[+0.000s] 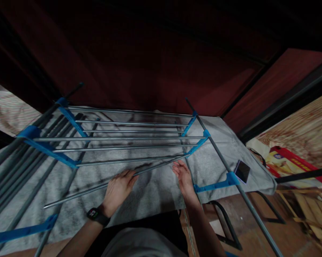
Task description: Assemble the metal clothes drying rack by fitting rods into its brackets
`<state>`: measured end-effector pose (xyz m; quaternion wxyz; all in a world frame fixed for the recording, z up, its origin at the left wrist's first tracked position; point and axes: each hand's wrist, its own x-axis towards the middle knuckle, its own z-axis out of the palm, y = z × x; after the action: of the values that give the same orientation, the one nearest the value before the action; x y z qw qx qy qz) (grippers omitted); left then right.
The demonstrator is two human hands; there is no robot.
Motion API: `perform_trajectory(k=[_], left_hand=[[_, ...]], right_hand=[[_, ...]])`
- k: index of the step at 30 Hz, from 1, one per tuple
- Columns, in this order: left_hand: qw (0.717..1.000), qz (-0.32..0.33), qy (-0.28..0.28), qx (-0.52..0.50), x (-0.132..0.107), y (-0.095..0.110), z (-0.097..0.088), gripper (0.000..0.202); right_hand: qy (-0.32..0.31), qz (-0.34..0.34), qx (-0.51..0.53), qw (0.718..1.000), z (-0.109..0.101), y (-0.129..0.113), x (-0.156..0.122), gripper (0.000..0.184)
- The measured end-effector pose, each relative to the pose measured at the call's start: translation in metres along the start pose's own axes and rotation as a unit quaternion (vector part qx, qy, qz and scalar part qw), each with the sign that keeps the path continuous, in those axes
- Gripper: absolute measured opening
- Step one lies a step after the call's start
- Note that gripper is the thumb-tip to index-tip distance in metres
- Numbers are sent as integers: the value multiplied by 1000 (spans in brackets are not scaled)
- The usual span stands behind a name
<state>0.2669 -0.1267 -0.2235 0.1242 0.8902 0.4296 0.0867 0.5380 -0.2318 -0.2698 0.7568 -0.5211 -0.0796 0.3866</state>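
A loose grey metal rod (80,193) slants across the front of a rack of grey tubes with blue plastic brackets (69,119). My left hand (120,188), with a black band on the wrist, is closed around the rod near its middle. The rod's right end meets or overlaps the lower end of a blue bracket (197,147); whether it sits in a hole cannot be made out. Just below that end is my right hand (182,177), fingers slightly apart and holding nothing. Several crossbars (139,146) span between the left and right brackets behind the rod.
Under the rack lies a grey blanket (155,192). A phone (242,171) rests on it at right, beside an upright tube (219,153). Several more tubes (18,178) crowd the left. A red and yellow box (289,162) and a wooden stool or rack (311,210) stand farther right.
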Motion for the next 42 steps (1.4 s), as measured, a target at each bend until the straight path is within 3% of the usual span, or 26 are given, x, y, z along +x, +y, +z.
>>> perform_trajectory(k=[5,11,23,37,39,42], left_hand=[[1000,5,14,-1,7,-2,0,41],[1000,5,-1,2,22,2,-6,39],[999,26,-7,40,41,2,-20,40],[997,66,3,35,54,-1,-31,39],[997,73,8,35,56,-2,-32,39],[996,83,10,39,59,-4,-32,40]], right_hand=[[-2,13,29,999,18,-13,8,26],[-18,17,45,999,26,-23,19,26],[-29,8,8,1000,14,-19,36,25],[-36,17,11,999,7,-24,33,32],[-26,2,-7,1000,2,-22,36,34],[63,-72,-79,992,-10,-18,44,41]])
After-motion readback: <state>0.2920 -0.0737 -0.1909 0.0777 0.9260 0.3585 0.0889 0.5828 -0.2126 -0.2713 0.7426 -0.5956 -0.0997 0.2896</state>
